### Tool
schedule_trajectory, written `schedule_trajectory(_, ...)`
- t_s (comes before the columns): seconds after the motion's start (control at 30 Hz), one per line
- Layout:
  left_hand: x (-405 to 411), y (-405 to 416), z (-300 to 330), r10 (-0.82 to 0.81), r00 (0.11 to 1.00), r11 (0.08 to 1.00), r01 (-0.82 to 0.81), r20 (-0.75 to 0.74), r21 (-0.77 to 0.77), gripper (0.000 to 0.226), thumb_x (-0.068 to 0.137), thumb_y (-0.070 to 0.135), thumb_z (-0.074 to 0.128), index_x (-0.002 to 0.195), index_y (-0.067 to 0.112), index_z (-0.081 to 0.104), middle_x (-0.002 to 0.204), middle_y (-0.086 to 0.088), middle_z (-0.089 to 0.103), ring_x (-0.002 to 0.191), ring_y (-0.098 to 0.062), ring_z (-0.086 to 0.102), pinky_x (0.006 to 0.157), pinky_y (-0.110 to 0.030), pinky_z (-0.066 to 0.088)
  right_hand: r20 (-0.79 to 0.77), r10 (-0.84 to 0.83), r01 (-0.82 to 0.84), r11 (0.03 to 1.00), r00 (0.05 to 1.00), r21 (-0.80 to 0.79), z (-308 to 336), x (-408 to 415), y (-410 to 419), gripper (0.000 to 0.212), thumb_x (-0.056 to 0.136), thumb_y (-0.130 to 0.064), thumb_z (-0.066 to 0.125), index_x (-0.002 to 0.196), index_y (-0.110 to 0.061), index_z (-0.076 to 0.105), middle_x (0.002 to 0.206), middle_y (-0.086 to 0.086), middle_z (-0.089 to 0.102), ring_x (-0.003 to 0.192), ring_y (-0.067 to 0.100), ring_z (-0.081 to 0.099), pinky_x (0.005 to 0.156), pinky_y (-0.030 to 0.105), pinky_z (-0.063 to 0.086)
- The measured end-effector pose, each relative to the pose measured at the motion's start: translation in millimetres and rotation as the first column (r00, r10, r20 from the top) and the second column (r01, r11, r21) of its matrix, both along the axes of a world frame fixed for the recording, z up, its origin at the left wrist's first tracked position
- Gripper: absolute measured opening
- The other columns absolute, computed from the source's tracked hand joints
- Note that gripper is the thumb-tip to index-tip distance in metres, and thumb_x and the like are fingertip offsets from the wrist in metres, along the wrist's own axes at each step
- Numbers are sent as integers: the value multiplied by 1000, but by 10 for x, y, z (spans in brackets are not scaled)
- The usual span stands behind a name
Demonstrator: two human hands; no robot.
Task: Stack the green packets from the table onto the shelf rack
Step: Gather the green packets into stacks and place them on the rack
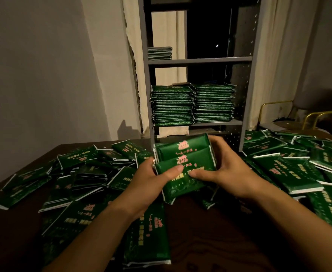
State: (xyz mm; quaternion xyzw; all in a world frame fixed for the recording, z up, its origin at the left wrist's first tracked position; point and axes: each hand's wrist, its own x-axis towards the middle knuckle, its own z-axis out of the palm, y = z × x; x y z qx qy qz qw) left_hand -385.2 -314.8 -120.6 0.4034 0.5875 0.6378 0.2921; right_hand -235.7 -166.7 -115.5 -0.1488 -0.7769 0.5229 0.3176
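Note:
A small bundle of green packets (184, 154) with pink and yellow print is held above the table, gripped from both sides. My left hand (151, 181) clasps its left edge, thumb on top. My right hand (228, 171) clasps its right edge, thumb on the front. Many more green packets (82, 173) lie scattered over the dark table (210, 232) on both sides. Straight ahead stands the grey shelf rack (200, 60). Its lower shelf carries two tall stacks of packets (192, 104), and a short stack (160, 53) sits on the shelf above, at the left.
Pale curtains (275, 55) hang behind and beside the rack. A chair with a gold metal frame (316, 114) stands at the far right. A plain wall (43, 65) runs along the left. More loose packets (298, 165) pile up on the right of the table.

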Motion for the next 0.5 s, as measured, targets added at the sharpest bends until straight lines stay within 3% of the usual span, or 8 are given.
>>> schedule_trajectory(0.1,-33,13,-53,107,969,994,-109,-222,3,63,77,10,85,126,36,53,114,7,70,101,-6,70,82,-24,59,13,-10,9,994,1000,113,-4,19,10,60,70,-4,86,122,-19,60,112,-5,73,104,8,70,87,29,59)
schedule_trajectory(0.2,-64,18,-95,115,949,993,-119,-295,5,84,76,6,85,135,47,41,122,5,60,104,-8,67,81,-27,61,137,10,-26,993,991,114,-67,38,16,71,69,-6,88,128,-26,54,114,-7,69,108,6,67,88,29,59)
schedule_trajectory(0.33,-46,16,-112,65,912,998,-64,-406,18,77,80,-1,76,132,46,45,122,6,60,95,-7,70,75,-31,63,85,58,-63,996,995,59,-55,32,5,98,71,6,84,146,-33,35,125,-4,58,111,9,65,84,26,58)
schedule_trajectory(0.43,-19,37,-141,10,884,1000,-21,-468,-17,70,78,-3,72,125,45,52,118,8,59,87,-13,70,65,-30,61,116,101,-108,992,988,64,-79,28,13,87,75,11,77,141,-35,43,126,3,58,109,12,67,84,29,59)
schedule_trajectory(0.5,-19,52,-174,-17,844,998,-21,-536,-65,64,76,1,71,120,45,53,120,8,54,95,-12,66,70,-26,59,216,98,-129,983,972,132,-106,28,-15,66,78,1,75,127,-35,51,124,3,57,109,17,65,86,35,59)
